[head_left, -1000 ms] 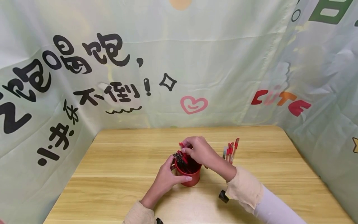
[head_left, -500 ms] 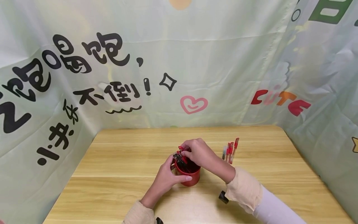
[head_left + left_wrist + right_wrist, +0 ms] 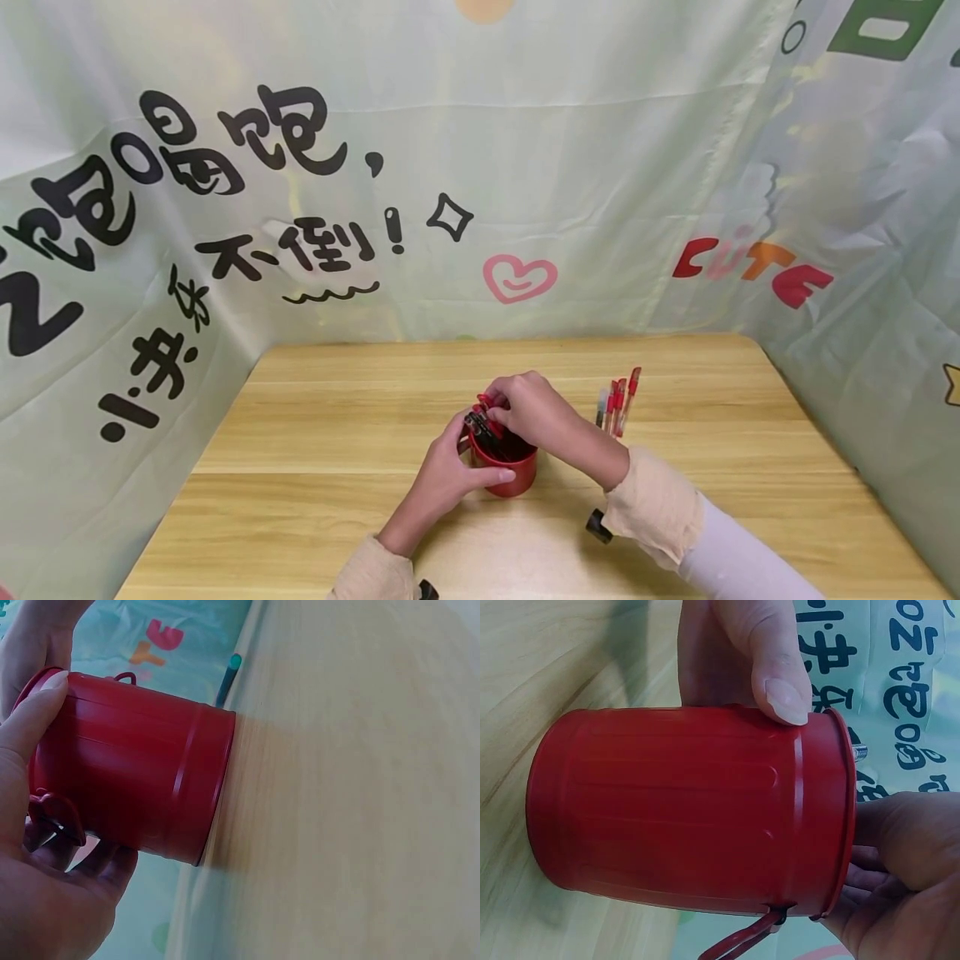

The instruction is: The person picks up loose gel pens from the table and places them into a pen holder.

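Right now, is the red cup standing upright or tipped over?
Upright: the red cup stands on the table, pens sticking out, left hand gripping its side.

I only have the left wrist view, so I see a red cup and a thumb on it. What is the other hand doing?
Observer: The right hand is over the red cup, fingers curled on a red pen at its mouth.
Operator: Anything else in the cup?
Observer: Yes, dark pens stick out of it.
Operator: Any pens outside it?
Observer: A few red pens lie on the table, beyond the right hand.
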